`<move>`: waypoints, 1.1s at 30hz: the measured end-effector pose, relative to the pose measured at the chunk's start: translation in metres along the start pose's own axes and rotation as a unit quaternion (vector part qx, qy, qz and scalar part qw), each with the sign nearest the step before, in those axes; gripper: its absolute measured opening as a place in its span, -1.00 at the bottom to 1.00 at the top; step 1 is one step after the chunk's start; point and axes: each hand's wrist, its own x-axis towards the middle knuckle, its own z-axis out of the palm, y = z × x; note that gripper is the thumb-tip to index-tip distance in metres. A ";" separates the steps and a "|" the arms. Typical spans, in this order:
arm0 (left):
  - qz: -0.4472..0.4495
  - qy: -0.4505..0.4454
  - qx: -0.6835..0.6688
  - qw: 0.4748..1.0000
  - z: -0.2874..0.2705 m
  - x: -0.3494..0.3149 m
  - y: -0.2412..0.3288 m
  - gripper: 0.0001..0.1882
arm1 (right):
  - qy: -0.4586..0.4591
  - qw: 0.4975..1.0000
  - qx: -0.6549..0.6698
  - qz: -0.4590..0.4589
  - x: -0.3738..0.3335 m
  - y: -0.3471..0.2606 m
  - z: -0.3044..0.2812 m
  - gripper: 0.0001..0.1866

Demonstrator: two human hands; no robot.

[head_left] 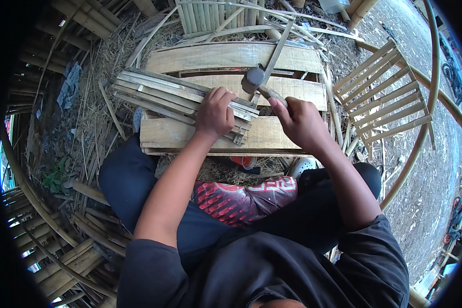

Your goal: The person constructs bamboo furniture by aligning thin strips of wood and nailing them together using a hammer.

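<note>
On a low table of wide wooden planks lies a bundle of narrow bamboo slats, slanting from upper left to the middle. My left hand rests closed over the slats near their right end, gripping them. My right hand is wrapped round the handle of a hammer, its dark head raised over the table just right of the slats' ends. Behind the hammer, a single long strip of wood lies slanting across the far planks.
A slatted bamboo panel leans against curved poles on the right. Another slatted piece stands beyond the table. Straw and loose bamboo strips litter the ground around. Bamboo poles are piled at lower left. A red object sits under the table's near edge.
</note>
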 end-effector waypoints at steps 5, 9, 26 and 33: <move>-0.002 -0.004 -0.001 1.000 0.000 0.000 -0.001 -0.69 | -0.041 0.999 0.013 0.014 0.000 0.009 0.007 -0.28; -0.002 0.003 -0.004 1.000 0.000 0.000 -0.001 -0.70 | 0.008 0.996 0.088 0.015 -0.002 0.007 0.006 -0.31; -0.022 0.000 -0.008 1.000 -0.004 0.001 0.003 -0.69 | 0.002 0.998 0.057 0.001 -0.016 0.001 0.015 -0.40; 0.000 0.009 -0.025 1.000 0.004 0.004 0.005 -0.66 | 0.029 0.992 0.089 0.080 -0.020 0.031 0.048 -0.34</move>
